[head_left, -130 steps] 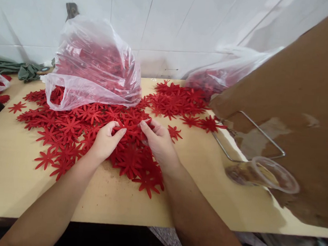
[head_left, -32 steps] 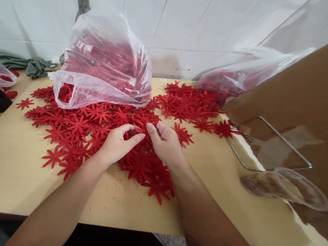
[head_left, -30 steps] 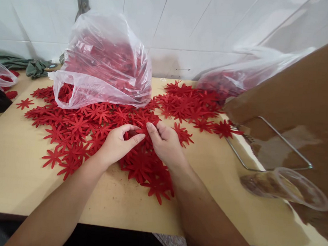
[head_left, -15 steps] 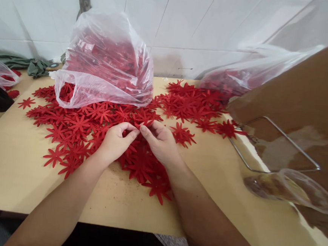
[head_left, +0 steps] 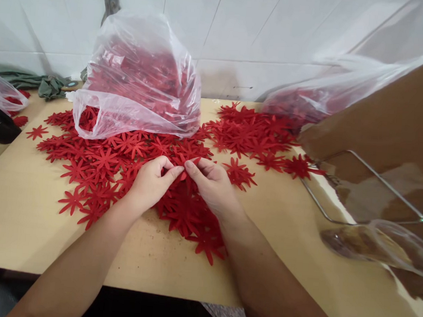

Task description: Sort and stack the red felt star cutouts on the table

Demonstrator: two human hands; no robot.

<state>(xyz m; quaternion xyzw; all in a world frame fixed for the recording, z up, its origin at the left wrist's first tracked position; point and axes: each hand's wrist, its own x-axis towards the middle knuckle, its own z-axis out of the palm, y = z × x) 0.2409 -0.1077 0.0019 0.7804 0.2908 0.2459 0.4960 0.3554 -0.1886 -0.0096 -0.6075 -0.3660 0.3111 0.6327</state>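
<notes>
**Red Piece Pinched Between Two Hands Over a Scattered Heap**

A small red piece (head_left: 183, 176) was held between the thumbs and forefingers of a worker's two bare hands above a wooden-toned surface (head_left: 284, 252). It lay at 3 o'clock from the left hand (head_left: 149, 180) and at 9 o'clock from the right hand (head_left: 214, 185), with neither hand clearly nearer. The hands were close together, each closed in a pinch on the piece; whether their fingertips touched could not be told. Fingers covered much of it, so its long axis could not be read. The forearms slanted in from about 7 and 5 o'clock.

Loose petal-shaped red cutouts (head_left: 104, 162) spread from 9 to 12 o'clock of the grip, and a darker cluster (head_left: 188, 213) sat at 6 o'clock. A small group (head_left: 238, 173) rested just beside the right hand, at its 2 o'clock. A filled plastic bag (head_left: 140, 77) stood at 11 o'clock, with another heap (head_left: 252, 130) between 1 and 2.
</notes>
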